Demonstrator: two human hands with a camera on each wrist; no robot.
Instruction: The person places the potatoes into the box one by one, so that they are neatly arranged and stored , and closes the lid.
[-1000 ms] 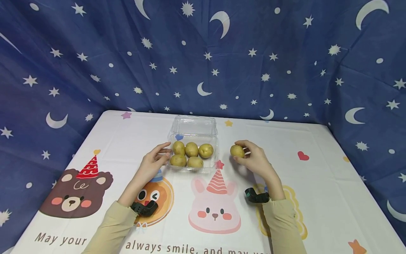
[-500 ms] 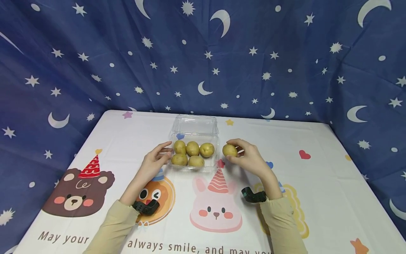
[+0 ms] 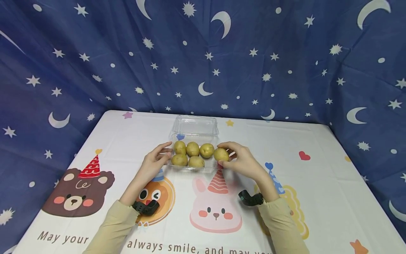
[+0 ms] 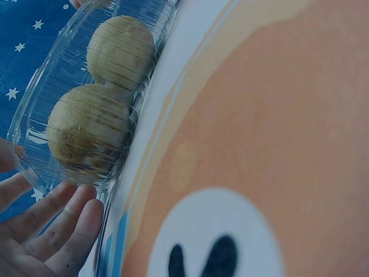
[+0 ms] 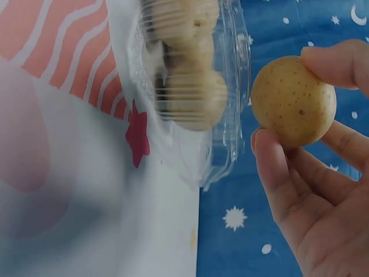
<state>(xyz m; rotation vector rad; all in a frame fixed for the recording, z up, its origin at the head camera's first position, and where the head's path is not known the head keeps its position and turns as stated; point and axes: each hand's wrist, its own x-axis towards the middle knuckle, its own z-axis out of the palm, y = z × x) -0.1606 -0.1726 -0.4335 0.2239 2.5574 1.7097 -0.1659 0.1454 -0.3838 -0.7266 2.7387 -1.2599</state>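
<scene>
A clear plastic clamshell box (image 3: 210, 163) stands on the table, its lid (image 3: 195, 125) folded back at the far side. Several potatoes (image 3: 192, 149) lie inside in two rows, and the front right spot shows bare plastic. My right hand (image 3: 243, 161) pinches one more potato (image 3: 221, 154) between thumb and fingers, at the box's right rim. The right wrist view has this potato (image 5: 294, 101) held higher than the box wall. With fingers extended, my left hand (image 3: 154, 160) touches the box's left side; its fingertips (image 4: 86, 216) meet the ribbed wall in the left wrist view.
A white cloth with cartoon animals, such as a bear (image 3: 79, 192) and a rabbit (image 3: 216, 215), covers the table. Behind it hangs a blue curtain (image 3: 158, 81) with moons and stars. Each wrist wears a black camera (image 3: 250, 198).
My right hand has carried its potato leftward, from beside the box to its right rim. The left hand stays at the box's left side.
</scene>
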